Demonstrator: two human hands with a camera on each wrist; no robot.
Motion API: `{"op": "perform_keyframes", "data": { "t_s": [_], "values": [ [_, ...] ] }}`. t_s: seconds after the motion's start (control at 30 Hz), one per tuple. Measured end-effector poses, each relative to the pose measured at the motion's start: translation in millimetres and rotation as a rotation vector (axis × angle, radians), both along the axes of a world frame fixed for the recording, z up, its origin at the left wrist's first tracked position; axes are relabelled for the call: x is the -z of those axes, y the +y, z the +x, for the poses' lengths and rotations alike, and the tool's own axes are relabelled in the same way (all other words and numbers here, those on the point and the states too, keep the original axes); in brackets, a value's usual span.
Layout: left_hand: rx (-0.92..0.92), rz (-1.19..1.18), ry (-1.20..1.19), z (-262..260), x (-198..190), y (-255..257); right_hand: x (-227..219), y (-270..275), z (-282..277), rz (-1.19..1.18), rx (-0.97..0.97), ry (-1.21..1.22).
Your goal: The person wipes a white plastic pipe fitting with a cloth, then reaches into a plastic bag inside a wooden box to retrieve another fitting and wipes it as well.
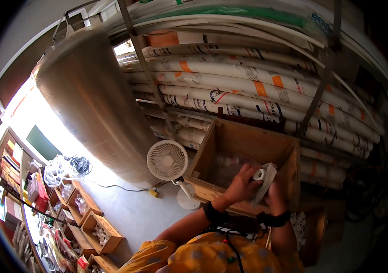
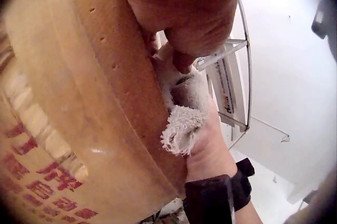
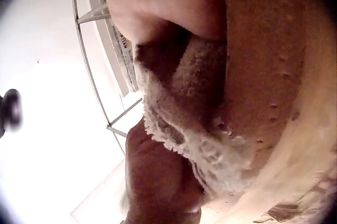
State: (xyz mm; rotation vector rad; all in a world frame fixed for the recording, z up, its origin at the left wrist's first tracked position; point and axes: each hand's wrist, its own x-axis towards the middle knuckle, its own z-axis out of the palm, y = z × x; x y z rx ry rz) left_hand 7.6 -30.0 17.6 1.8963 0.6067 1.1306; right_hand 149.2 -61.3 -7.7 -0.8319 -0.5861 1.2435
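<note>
Over the near side of a wooden box (image 1: 241,136), my left hand (image 1: 240,187) grips a white plastic pipe fitting (image 1: 260,174) with a round open end. My right hand (image 1: 276,199), beside it, holds a whitish terry cloth (image 1: 266,184) against the fitting. The cloth (image 2: 184,129) looks fuzzy and bunched in the left wrist view, hanging below the left hand (image 2: 184,13). In the right wrist view, the right hand (image 3: 163,3) curls over the cloth (image 3: 197,82), and the fitting is hidden behind it.
Clear plastic bags (image 1: 223,164) lie inside the box. A white fan (image 1: 167,159) stands to its left, near a large wrapped roll (image 1: 91,104). Racked white pipes (image 1: 230,82) run behind. Wooden bins (image 1: 102,233) of small parts line the left; more white fittings (image 1: 298,225) sit at lower right.
</note>
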Motion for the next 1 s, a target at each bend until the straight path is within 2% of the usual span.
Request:
{"op": "perform_keyframes", "data": {
  "t_s": [0.1, 0.3, 0.4, 0.6, 0.7, 0.8, 0.9, 1.0],
  "values": [
    [0.009, -0.004, -0.016, 1, 2, 1, -5, 0, -1, -0.036, -0.051, -0.076],
    [-0.094, 0.009, 0.096, 1, -5, -1, -2, -2, -2, 0.033, -0.005, -0.15],
    [-0.103, -0.041, 0.129, 2, -4, -1, -12, -4, -4, 0.02, 0.014, -0.109],
    [-0.081, -0.041, 0.097, 0, -3, 1, -2, 1, 0, 0.02, 0.032, -0.074],
    [-0.009, -0.07, -0.015, 1, 12, 8, 0, 2, -1, -0.036, 0.054, -0.054],
    [-0.014, -0.002, 0.01, -1, 9, 7, 16, 10, 2, -0.066, -0.039, -0.041],
    [-0.024, -0.02, 0.028, -2, 1, 6, 1, 5, -3, -0.077, -0.019, -0.205],
    [-0.077, 0.073, 0.035, 0, 4, 7, 2, 3, -2, -0.06, -0.037, -0.267]
  ]
}}
